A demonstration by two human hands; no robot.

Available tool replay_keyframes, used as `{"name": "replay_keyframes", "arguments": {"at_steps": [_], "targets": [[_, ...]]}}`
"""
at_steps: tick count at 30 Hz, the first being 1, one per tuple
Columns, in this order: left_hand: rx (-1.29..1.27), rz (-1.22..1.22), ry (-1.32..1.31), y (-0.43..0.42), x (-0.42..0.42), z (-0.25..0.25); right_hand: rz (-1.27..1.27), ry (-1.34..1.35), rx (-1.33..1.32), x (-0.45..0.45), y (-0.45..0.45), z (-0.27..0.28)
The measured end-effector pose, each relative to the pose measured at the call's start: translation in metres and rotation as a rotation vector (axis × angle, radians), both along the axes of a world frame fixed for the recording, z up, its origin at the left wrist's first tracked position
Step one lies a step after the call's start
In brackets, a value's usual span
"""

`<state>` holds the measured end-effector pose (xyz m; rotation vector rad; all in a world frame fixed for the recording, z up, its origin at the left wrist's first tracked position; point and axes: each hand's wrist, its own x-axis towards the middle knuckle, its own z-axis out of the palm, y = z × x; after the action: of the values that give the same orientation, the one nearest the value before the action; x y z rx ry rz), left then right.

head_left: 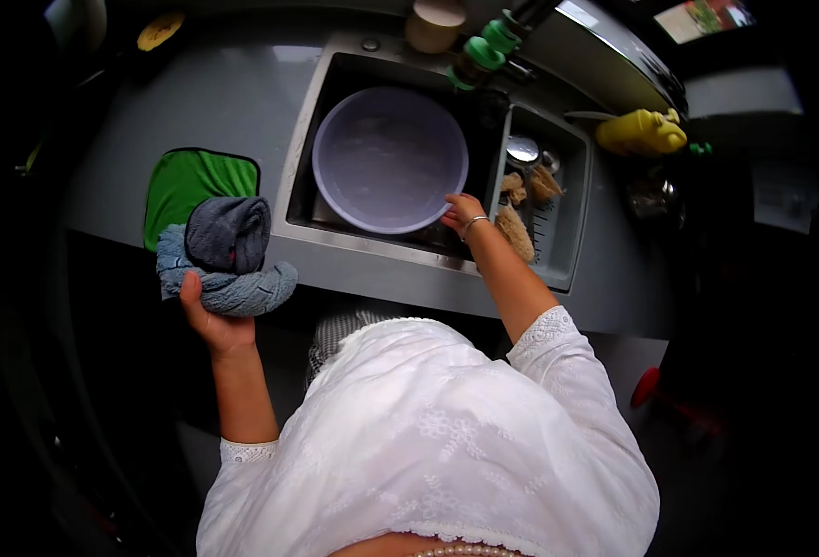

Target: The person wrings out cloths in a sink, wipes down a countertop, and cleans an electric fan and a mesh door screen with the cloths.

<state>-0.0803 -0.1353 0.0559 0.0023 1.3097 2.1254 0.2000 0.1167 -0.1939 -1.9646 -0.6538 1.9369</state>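
Observation:
My left hand is closed around a light blue towel, thumb on top, at the counter's front edge. A folded dark grey cloth rests against that towel, and a green cloth with a black border lies just behind. In the sink sits a round lavender basin that looks to hold water. My right hand, with a bracelet at the wrist, grips the basin's rim at its near right side. Its fingertips are partly hidden by the rim.
Right of the sink, a grey drain tray holds several tan scrubbers and a metal item. A yellow bottle lies beyond it. Behind the basin stand a beige container and a green-ringed tap. Grey counter extends left.

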Motion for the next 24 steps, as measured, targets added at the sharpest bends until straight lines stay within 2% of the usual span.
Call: {"name": "replay_keyframes", "arguments": {"at_steps": [1, 3, 5, 6, 9, 11, 13, 15, 17, 20, 22, 24], "targets": [[-0.014, 0.018, -0.012, -0.002, 0.0, -0.008, 0.1, -0.11, 0.042, -0.001, 0.004, -0.007], [-0.021, 0.037, -0.034, -0.002, -0.006, -0.01, 0.082, -0.114, 0.006, -0.006, 0.005, -0.01], [-0.032, 0.045, -0.057, -0.003, -0.011, -0.014, 0.011, -0.059, -0.093, -0.013, 0.006, 0.016], [-0.029, 0.045, -0.071, -0.003, -0.014, -0.018, 0.056, -0.071, -0.089, -0.016, 0.012, 0.018], [-0.005, 0.024, -0.077, 0.0, -0.019, -0.024, 0.244, -0.178, 0.055, -0.013, 0.032, 0.034], [0.024, -0.006, -0.056, 0.004, -0.018, -0.02, 0.234, -0.216, 0.117, -0.015, 0.036, 0.049], [0.039, -0.013, -0.075, 0.006, -0.016, -0.019, 0.338, -0.243, 0.336, -0.02, 0.036, 0.069], [0.047, -0.019, -0.092, 0.009, -0.016, -0.018, 0.419, -0.35, 0.404, -0.026, 0.044, 0.084], [0.038, -0.043, -0.125, 0.012, -0.017, -0.021, 0.68, -0.605, 0.798, -0.03, 0.049, 0.094], [0.041, -0.046, -0.141, 0.017, -0.018, -0.021, 0.717, -0.638, 0.837, -0.05, 0.043, 0.131], [0.048, -0.055, -0.142, 0.018, -0.018, -0.022, 0.821, -0.711, 0.903, -0.054, 0.04, 0.139], [0.054, -0.059, -0.14, 0.015, -0.018, -0.02, 0.813, -0.726, 0.921, -0.053, 0.037, 0.145]]}}
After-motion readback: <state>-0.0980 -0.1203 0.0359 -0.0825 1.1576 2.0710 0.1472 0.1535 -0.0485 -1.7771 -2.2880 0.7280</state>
